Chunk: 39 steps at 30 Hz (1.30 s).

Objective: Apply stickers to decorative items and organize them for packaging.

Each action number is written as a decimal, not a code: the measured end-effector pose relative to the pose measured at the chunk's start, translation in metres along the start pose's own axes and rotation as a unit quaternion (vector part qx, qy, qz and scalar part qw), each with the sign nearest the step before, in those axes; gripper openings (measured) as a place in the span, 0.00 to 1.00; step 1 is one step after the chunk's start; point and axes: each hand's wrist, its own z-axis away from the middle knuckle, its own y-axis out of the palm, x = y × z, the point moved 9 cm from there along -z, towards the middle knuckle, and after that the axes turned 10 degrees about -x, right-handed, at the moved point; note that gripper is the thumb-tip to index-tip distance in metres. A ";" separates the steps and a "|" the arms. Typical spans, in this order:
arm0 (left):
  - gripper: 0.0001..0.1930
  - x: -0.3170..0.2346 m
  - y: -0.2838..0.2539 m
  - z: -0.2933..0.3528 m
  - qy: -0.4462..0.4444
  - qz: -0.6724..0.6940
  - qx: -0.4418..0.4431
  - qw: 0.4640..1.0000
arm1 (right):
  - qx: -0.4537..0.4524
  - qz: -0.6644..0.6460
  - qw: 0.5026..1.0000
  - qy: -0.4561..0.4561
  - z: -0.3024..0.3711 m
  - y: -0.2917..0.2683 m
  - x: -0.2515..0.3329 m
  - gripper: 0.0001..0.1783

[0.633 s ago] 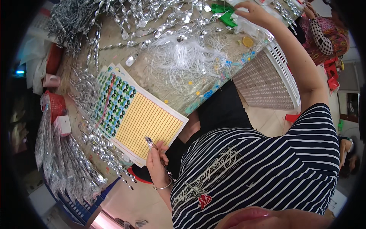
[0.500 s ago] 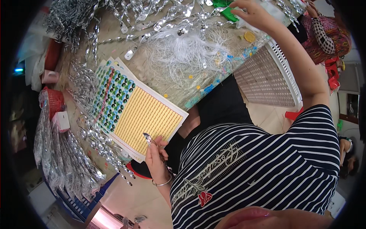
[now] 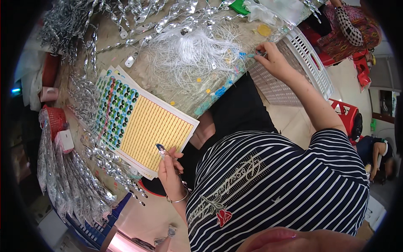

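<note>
My left hand (image 3: 171, 172) is closed on a shiny silver spiral strip (image 3: 160, 148), whose flat end sticks up past the fingertips. Beneath that end lies a stack of sticker sheets (image 3: 157, 126). The top sheet has rows of round green and blue stickers on one half and bare yellow backing on the other. At the table's near right edge, my right hand (image 3: 273, 61) has thumb and fingers pinched together. What they hold, if anything, is too small to make out. A pile of white threads (image 3: 189, 48) lies left of this hand.
Silver spiral strips (image 3: 100, 153) cover the table's left and far parts. Near the far right are a yellow disc (image 3: 264, 30), a green object (image 3: 239, 6) and clear plastic (image 3: 262, 12). A pale plastic basket (image 3: 312, 63) stands beside the table; another person (image 3: 348, 29) is beyond it.
My right hand has come back from the green object at the far right to the table's near edge, and its fingers have closed into a pinch. My left hand keeps its hold.
</note>
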 end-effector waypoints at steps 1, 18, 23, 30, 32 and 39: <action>0.20 -0.001 0.002 0.001 0.003 0.000 0.005 1.000 | -0.004 -0.027 0.999 0.032 -0.001 0.002 -0.003 0.12; 0.18 -0.034 0.008 0.006 0.074 0.004 0.022 0.997 | 0.254 -0.353 0.879 0.197 0.018 0.023 0.144 0.07; 0.11 -0.080 0.033 0.014 0.169 0.039 0.033 0.984 | 0.446 -0.389 0.799 0.112 0.070 0.079 0.234 0.08; 0.05 -0.059 0.023 0.019 0.107 -0.022 0.075 0.991 | 0.520 -0.367 0.770 0.047 0.072 0.087 0.278 0.07; 0.07 -0.065 0.020 0.017 0.098 -0.013 0.040 0.994 | 0.483 -0.396 0.777 0.082 0.064 0.089 0.270 0.06; 0.07 -0.062 -0.026 0.005 0.074 0.002 -0.079 0.994 | 0.368 -0.372 0.846 0.104 0.022 0.094 0.242 0.04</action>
